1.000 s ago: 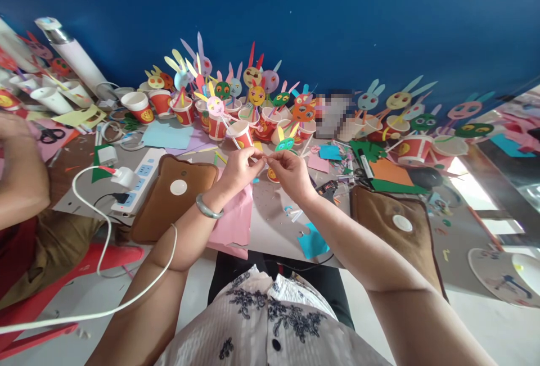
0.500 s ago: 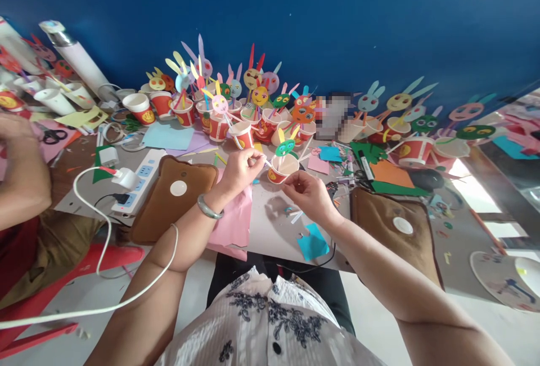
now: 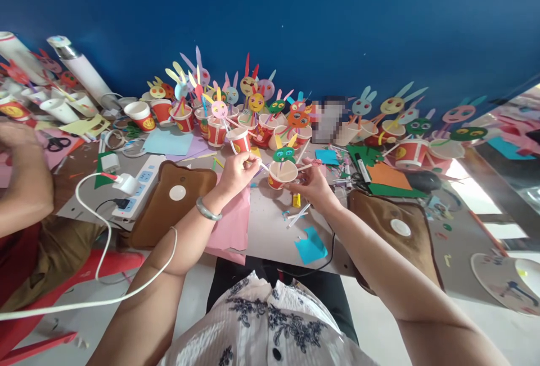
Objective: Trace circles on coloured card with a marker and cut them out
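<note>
A red and white paper cup (image 3: 276,184) stands upright on the table between my hands. A green paper rabbit face (image 3: 284,155) with yellow ears rises from its back side. My left hand (image 3: 242,174) pinches a thin pale strip (image 3: 264,166), whose other end meets the cup's left wall. My right hand (image 3: 313,184) has its fingers around the cup's right side, near another pale strip (image 3: 304,167) sticking out there. Below the right fingers lies a small yellow object (image 3: 296,200) that I cannot identify.
Several cups with paper animal faces line the blue wall, among them a pink rabbit face (image 3: 219,109). A brown hot-water bag (image 3: 189,191) and a power strip (image 3: 141,186) lie left; another brown bag (image 3: 390,231) lies right. A blue paper scrap (image 3: 311,247) is in front. At far left shows another person's forearm (image 3: 26,175).
My right hand has opened out and shifted slightly right along the cup. A pale strip now shows at the cup's right side, and the yellow object has come into view under that hand.
</note>
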`<state>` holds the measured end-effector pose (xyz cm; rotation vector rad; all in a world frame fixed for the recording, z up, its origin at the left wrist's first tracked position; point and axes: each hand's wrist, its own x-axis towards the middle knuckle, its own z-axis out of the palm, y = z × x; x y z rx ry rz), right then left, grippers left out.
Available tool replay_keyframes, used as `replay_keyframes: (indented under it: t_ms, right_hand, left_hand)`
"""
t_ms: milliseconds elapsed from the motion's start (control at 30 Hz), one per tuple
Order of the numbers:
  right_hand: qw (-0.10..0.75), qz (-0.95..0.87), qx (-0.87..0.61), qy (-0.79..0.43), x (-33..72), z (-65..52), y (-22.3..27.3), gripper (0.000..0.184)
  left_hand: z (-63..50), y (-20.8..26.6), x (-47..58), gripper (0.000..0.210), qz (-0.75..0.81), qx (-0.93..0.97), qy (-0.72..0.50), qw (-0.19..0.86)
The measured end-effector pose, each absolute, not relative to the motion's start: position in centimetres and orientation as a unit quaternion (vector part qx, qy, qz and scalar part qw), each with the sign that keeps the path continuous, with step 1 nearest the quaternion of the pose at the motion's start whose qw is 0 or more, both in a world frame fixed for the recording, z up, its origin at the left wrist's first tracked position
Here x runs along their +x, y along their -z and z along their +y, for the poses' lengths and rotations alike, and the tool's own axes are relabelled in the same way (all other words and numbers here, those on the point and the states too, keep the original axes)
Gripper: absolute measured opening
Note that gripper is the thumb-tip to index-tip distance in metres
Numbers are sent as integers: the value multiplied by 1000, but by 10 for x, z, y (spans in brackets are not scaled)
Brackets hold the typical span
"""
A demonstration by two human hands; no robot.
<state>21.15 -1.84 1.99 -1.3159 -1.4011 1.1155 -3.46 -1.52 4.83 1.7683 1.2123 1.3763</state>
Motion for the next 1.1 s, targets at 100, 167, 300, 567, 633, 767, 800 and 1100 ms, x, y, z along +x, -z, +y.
replay_keyframes:
  t_ms: [100,167,300,567,633,767,800,1100]
  right_hand:
    - [431,-566,-520,-473,203,-15,-17,110]
    - [430,-557,-514,-490,199,-14,-15,116]
    - [436,-558,-499,-500,197,-14,-11,115]
    - [451,-569,-507,-464,196,-21,-6,107]
    - [448,-565,-519,-459,195,-22,-6,107]
    - [457,-553,-531,-451,194,-24,-3,109]
    - [460,-551,-529,-451,194,-23,-2,110]
    - [465,-561,-536,-427,196,-28,-3,104]
  left_hand:
    - [-15,-47,-34,18,458,653,-513,316]
    - [-15,-47,-33,18,458,649,-514,324]
    - [-15,-47,-33,20,459,643,-521,322]
    - [-13,-44,-30,25,447,605,-535,386]
    - [-12,-43,-29,28,447,590,-536,406]
    - [-10,-44,-28,32,449,561,-530,451]
    - [-10,-44,-28,33,449,552,-528,465]
    - [-15,-48,-24,33,457,525,-521,494]
